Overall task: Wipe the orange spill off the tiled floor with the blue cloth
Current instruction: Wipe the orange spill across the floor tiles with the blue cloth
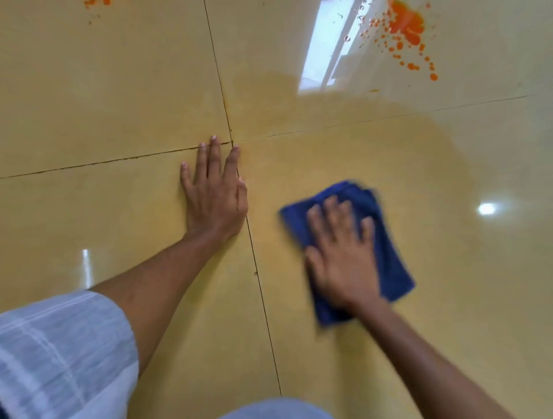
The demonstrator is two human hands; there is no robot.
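Observation:
A folded blue cloth (386, 236) lies flat on the glossy yellow tiled floor (119, 89) at the right of the middle. My right hand (341, 257) presses down on it with spread, straight fingers; hand and cloth are motion-blurred. My left hand (214, 191) rests flat on the floor beside the crossing of the tile joints, fingers straight. An orange spill (408, 22) with many splattered drops sits at the far top right, well away from the cloth. A few orange specks (95, 3) show at the top left edge. A dull wet film spreads around the cloth.
Dark grout lines (257, 275) cross the floor between my hands. A bright window reflection (326, 53) lies left of the spill. My light checked sleeve (59, 359) fills the lower left corner.

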